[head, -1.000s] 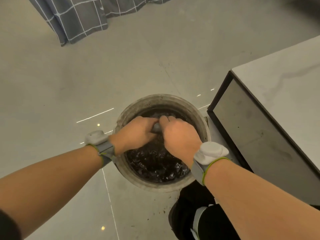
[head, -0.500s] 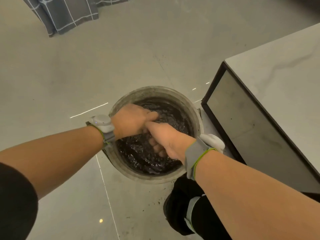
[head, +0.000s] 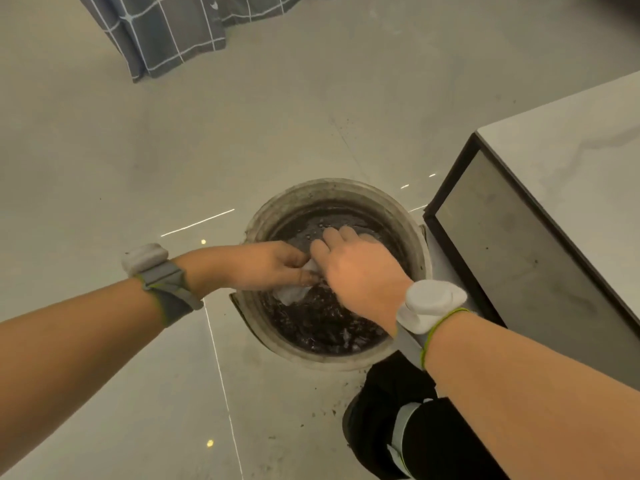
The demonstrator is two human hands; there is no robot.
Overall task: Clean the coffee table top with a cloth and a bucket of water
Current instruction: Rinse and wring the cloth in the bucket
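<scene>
A round grey bucket [head: 277, 209] of dark water stands on the floor beside the coffee table [head: 568, 168], whose pale marble-look top shows at the right. A wet white cloth [head: 292, 294] hangs over the water, bunched between my two hands. My left hand [head: 256, 266] pinches it from the left with closed fingers. Over the bucket from the right comes my right hand [head: 356, 268], which covers the cloth's other end with its fingers curled down. Most of the cloth is hidden under the hands.
The table's dark side panel [head: 519, 258] stands close against the bucket's right rim. A grey checked fabric [head: 166, 32] hangs at the top left. My dark knee [head: 391, 410] is just below the bucket. Glossy pale floor [head: 138, 150] spreads to the left and behind.
Both hands have shifted apart and lifted slightly, and the white cloth now shows between them above the water. The view has tilted down a little.
</scene>
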